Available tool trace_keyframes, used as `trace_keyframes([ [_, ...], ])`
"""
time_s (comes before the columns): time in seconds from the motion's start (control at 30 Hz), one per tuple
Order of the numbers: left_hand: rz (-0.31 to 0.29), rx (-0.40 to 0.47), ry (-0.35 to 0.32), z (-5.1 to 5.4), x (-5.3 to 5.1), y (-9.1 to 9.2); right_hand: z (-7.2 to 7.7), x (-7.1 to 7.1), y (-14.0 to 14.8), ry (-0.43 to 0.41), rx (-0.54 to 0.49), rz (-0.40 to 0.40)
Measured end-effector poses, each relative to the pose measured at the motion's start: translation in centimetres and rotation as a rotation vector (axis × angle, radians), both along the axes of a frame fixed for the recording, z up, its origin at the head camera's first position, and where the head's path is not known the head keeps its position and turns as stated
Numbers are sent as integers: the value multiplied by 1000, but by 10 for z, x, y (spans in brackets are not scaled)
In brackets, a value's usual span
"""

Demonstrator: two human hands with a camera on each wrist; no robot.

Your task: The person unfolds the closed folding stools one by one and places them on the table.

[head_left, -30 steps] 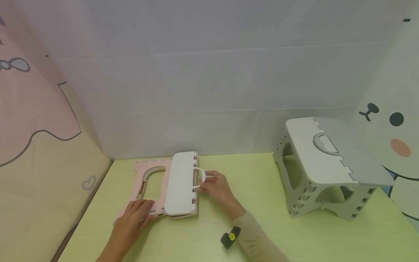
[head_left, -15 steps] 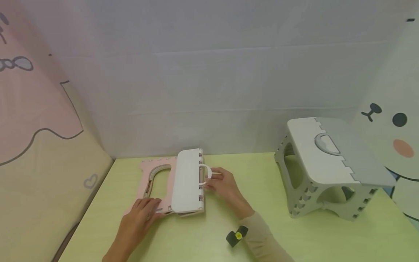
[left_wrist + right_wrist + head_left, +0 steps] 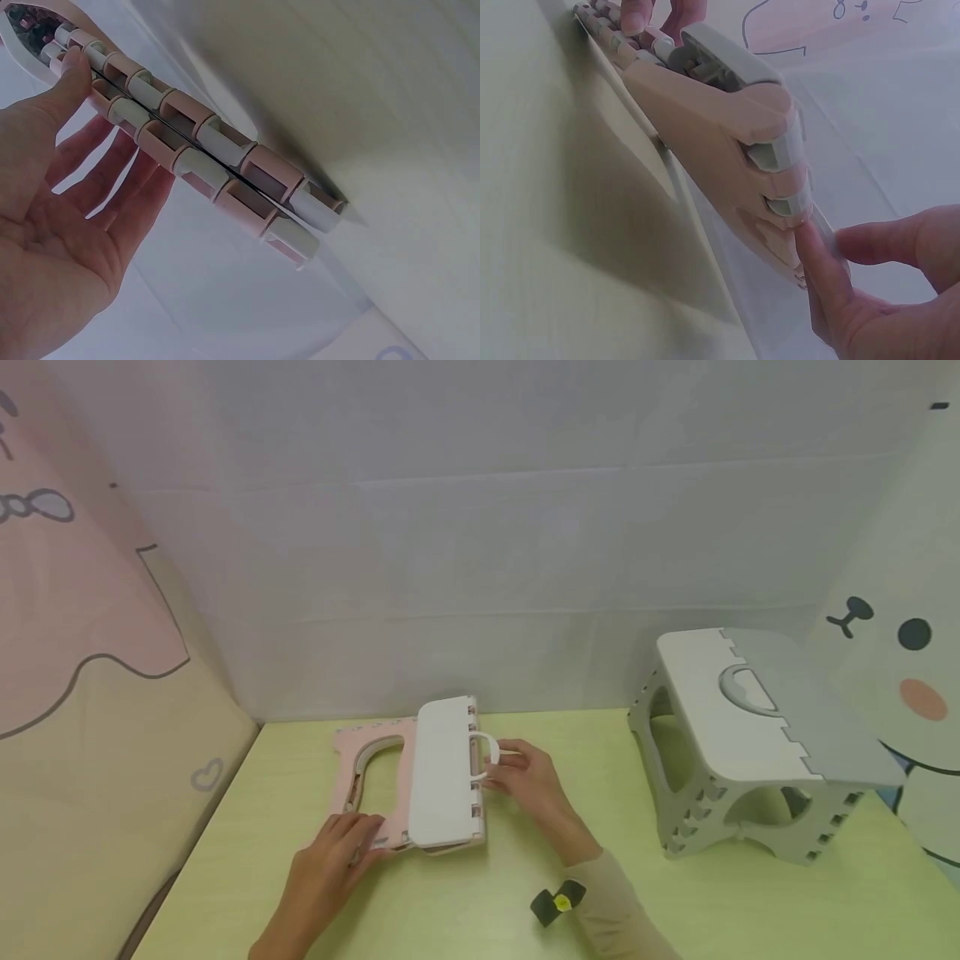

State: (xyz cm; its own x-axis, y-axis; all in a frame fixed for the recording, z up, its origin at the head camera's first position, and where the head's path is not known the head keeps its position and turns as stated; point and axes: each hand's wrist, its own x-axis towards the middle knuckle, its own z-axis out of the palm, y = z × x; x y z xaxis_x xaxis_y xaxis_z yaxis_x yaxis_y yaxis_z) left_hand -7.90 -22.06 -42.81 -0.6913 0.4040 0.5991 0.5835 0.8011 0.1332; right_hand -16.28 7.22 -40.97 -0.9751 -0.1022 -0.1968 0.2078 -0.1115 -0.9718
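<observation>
A folded pink-and-white step stool (image 3: 442, 777) lies nearly flat on the left part of the table, its white seat panel facing up. My left hand (image 3: 330, 868) grips its near left side; in the left wrist view the thumb (image 3: 73, 67) lies on the row of pink and white hinge knuckles (image 3: 195, 142), with the other fingers on the opposite face. On the right side, my right hand (image 3: 532, 781) pinches the stool's white carry handle (image 3: 494, 752). In the right wrist view that edge of the stool is raised off the table, and the handle is partly hidden by the fingers.
An unfolded grey-and-white step stool (image 3: 720, 710) stands upright at the table's right. A pale curtain (image 3: 480, 668) hangs along the back edge of the yellow-green table (image 3: 465, 910). Printed cloths with cartoon faces border the left and right sides.
The folded stool has slid right and slightly toward the back, with both hands keeping their hold and moving along with it. The grey stool stays put.
</observation>
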Motion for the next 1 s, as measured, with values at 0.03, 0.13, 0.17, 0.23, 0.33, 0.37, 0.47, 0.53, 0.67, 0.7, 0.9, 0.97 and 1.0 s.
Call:
trace_keyframes([
  [0.03, -5, 5, 3, 1, 0, 2, 1, 0, 1, 6, -8, -2],
  [0.13, -13, 13, 1, 3, 0, 5, 4, 0, 5, 26, -25, -4],
  [0.17, -11, 15, -3, 3, 1, 6, 5, 1, 6, 32, -27, -2],
  [0.23, -8, 19, -13, 4, 2, 8, 8, 1, 8, 35, -26, -1],
  [0.33, -9, 26, -17, 5, 2, 11, 11, 1, 11, 41, -18, -7],
  [0.37, -11, 27, -14, 5, 3, 12, 12, 1, 12, 43, -14, -11],
  [0.47, -17, 32, -3, 6, 3, 16, 15, 2, 15, 49, -9, -24],
  [0.53, -22, 38, 1, 7, 3, 18, 17, 2, 16, 51, 2, -30],
  [0.67, -35, 49, 6, 7, 3, 24, 21, 3, 20, 51, 24, -39],
  [0.7, -35, 50, 6, 7, 3, 25, 22, 3, 22, 50, 31, -41],
  [0.9, -29, 49, -7, 10, 4, 33, 29, 5, 28, 45, 43, -55],
  [0.97, -28, 48, -16, 11, 4, 36, 31, 5, 31, 49, 46, -56],
  [1.0, -27, 47, -21, 12, 5, 37, 33, 6, 32, 51, 50, -57],
])
